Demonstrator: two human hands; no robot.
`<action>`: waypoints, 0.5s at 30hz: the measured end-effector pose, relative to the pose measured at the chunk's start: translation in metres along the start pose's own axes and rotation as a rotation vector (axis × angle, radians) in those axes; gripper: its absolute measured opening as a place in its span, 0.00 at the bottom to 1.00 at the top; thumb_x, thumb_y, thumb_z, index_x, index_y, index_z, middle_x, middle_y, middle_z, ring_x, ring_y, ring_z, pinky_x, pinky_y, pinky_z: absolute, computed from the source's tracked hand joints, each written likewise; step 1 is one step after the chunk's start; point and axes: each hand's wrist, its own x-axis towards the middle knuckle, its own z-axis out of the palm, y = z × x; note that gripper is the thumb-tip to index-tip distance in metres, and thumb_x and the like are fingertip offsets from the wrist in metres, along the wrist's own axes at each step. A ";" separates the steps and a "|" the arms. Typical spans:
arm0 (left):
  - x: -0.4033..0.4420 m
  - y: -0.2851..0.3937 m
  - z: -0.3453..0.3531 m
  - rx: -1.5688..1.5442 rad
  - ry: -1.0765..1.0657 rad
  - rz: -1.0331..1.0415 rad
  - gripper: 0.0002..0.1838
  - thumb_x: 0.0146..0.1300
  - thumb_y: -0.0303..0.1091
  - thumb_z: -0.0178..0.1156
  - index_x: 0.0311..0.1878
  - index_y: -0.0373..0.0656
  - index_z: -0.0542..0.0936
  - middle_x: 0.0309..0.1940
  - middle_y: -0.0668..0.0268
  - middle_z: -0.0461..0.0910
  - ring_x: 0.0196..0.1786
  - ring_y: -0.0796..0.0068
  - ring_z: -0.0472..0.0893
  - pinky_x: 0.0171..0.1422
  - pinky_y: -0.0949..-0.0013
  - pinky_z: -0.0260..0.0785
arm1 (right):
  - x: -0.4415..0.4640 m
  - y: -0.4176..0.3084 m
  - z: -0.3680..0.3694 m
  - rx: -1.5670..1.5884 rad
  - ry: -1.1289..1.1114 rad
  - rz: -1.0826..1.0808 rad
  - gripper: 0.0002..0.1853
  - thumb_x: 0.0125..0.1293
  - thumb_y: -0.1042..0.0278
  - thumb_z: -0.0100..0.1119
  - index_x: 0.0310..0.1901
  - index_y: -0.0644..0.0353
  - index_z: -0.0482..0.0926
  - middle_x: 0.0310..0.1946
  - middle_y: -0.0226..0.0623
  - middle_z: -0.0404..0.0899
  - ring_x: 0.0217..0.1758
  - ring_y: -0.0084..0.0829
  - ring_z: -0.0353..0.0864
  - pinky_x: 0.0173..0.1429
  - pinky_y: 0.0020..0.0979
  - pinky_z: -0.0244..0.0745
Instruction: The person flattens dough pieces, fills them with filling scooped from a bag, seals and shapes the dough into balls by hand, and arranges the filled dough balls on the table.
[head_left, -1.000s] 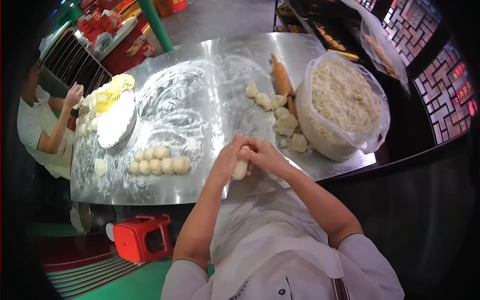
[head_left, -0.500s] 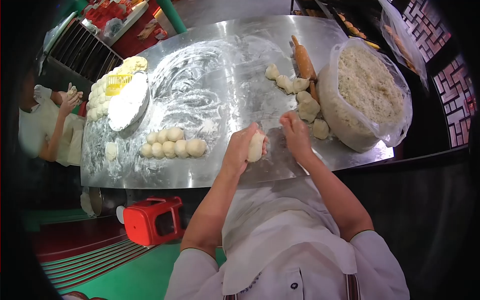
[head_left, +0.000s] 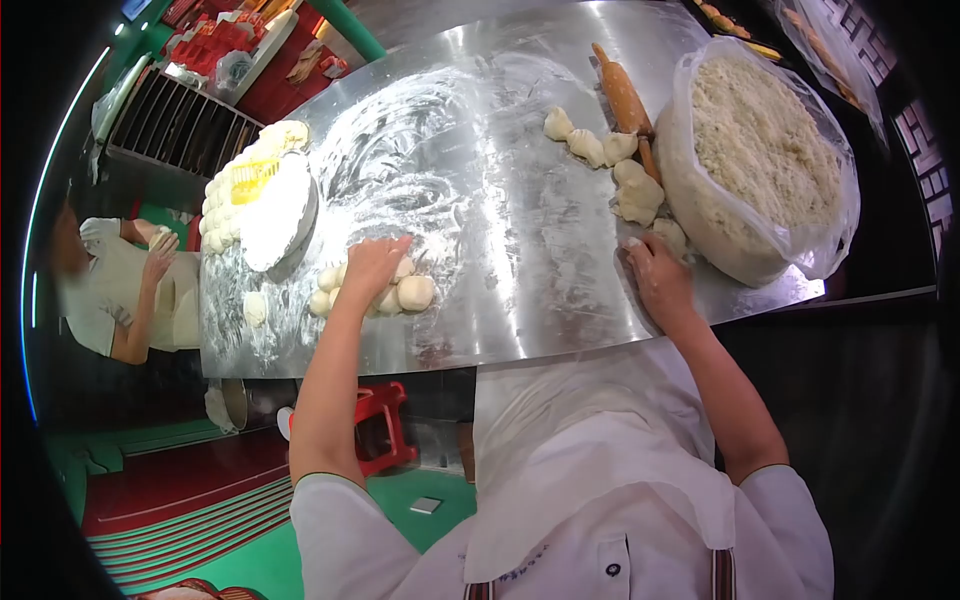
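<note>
My left hand [head_left: 374, 266] reaches over a double row of pale dough balls [head_left: 415, 292] on the steel table. Its fingers curl around a dough ball [head_left: 404, 269] at the right end of the upper row, and they hide part of the row. Close to the table's right side, my right hand [head_left: 662, 280] is closed, with a whitish bit at its fingertips; what it holds, if anything, is hidden. Just behind it lies a lump of dough [head_left: 670, 236], with several torn pieces [head_left: 637, 192] trailing away beyond.
A wooden rolling pin [head_left: 622, 98] lies beside a large plastic-lined tub of crumbly pale mixture [head_left: 765, 150]. At left are a flour-filled basin [head_left: 280, 215], a yellow basket [head_left: 252, 180] and more dough. A co-worker [head_left: 130, 280] handles dough there. Below stands a red stool [head_left: 385, 425].
My left hand has carried a dough ball leftward from in front of me to the row. The right hand has moved right, beside the dough lump. The view has shifted slightly.
</note>
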 end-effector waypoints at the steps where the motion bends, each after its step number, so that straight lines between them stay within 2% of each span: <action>1: 0.001 0.002 -0.001 0.064 -0.044 0.033 0.26 0.72 0.57 0.53 0.46 0.42 0.85 0.39 0.58 0.87 0.53 0.57 0.83 0.73 0.48 0.53 | -0.002 -0.002 0.002 0.003 -0.001 0.012 0.09 0.68 0.73 0.57 0.49 0.56 0.77 0.47 0.39 0.78 0.45 0.46 0.83 0.42 0.42 0.81; 5: 0.004 0.057 -0.016 -0.150 0.078 0.076 0.21 0.71 0.53 0.57 0.50 0.46 0.85 0.44 0.59 0.87 0.54 0.60 0.82 0.74 0.49 0.50 | -0.002 -0.001 0.001 0.024 0.032 0.017 0.10 0.68 0.74 0.56 0.49 0.56 0.78 0.47 0.38 0.77 0.49 0.44 0.82 0.43 0.42 0.81; 7: 0.024 0.083 -0.005 -0.359 0.220 0.270 0.18 0.69 0.48 0.62 0.55 0.48 0.84 0.51 0.60 0.85 0.54 0.60 0.83 0.75 0.49 0.48 | -0.003 0.000 0.001 0.019 0.032 0.020 0.11 0.68 0.75 0.56 0.50 0.56 0.78 0.47 0.38 0.77 0.50 0.44 0.81 0.44 0.42 0.81; 8: 0.038 0.102 -0.001 -0.397 0.243 0.325 0.22 0.66 0.44 0.66 0.59 0.46 0.82 0.55 0.59 0.83 0.54 0.60 0.83 0.71 0.51 0.57 | -0.003 0.000 0.000 0.042 0.034 0.016 0.11 0.68 0.75 0.56 0.51 0.56 0.78 0.47 0.38 0.77 0.52 0.44 0.81 0.45 0.42 0.81; 10: 0.055 0.158 -0.004 -0.561 0.248 0.405 0.24 0.65 0.44 0.67 0.61 0.44 0.81 0.55 0.57 0.82 0.53 0.57 0.83 0.65 0.56 0.67 | -0.002 0.000 -0.002 0.092 0.027 0.020 0.12 0.69 0.75 0.54 0.52 0.57 0.78 0.48 0.38 0.77 0.54 0.44 0.80 0.47 0.43 0.82; 12: 0.070 0.212 -0.008 -0.545 0.250 0.433 0.28 0.62 0.41 0.69 0.65 0.44 0.78 0.55 0.55 0.79 0.55 0.54 0.81 0.59 0.58 0.73 | -0.003 0.000 -0.002 0.083 0.049 0.033 0.11 0.68 0.74 0.57 0.51 0.55 0.79 0.48 0.37 0.78 0.52 0.43 0.80 0.46 0.43 0.81; 13: 0.077 0.235 -0.004 -0.546 0.250 0.451 0.28 0.62 0.41 0.69 0.65 0.44 0.78 0.55 0.55 0.79 0.55 0.54 0.81 0.59 0.58 0.73 | -0.002 0.000 -0.001 0.082 0.062 0.034 0.10 0.67 0.72 0.60 0.49 0.53 0.80 0.47 0.36 0.79 0.50 0.42 0.81 0.44 0.42 0.81; 15: 0.089 0.273 0.010 -0.550 0.314 0.511 0.29 0.59 0.35 0.71 0.64 0.42 0.77 0.52 0.54 0.77 0.55 0.52 0.79 0.61 0.56 0.72 | -0.001 0.001 0.000 0.075 0.083 0.038 0.10 0.66 0.71 0.60 0.49 0.53 0.80 0.46 0.36 0.78 0.50 0.42 0.81 0.44 0.43 0.81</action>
